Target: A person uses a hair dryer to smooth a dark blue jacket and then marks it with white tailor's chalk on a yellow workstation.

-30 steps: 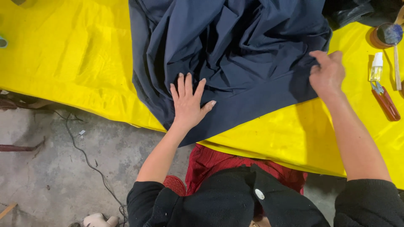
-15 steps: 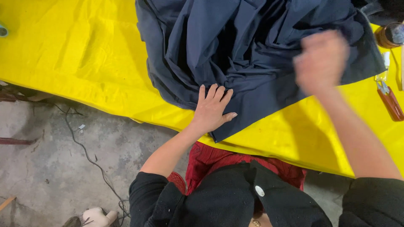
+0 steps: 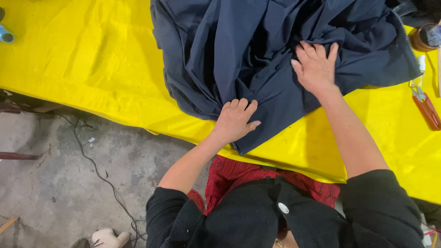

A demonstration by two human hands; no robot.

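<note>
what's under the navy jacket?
Yellow table cover shows around the navy jacket and runs under it. Both hands, left hand and right hand, press on top. Anything beneath is hidden.

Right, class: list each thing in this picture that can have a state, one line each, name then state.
Dark navy fabric garment: crumpled, spread on the table, zip edge showing.
Yellow sheet table cover: laid flat, slightly wrinkled.
Left hand: flat, pressing the garment's lower edge.
Right hand: fingers spread, pressing the garment.
Red-handled tool: lying untouched on the cover.
</note>
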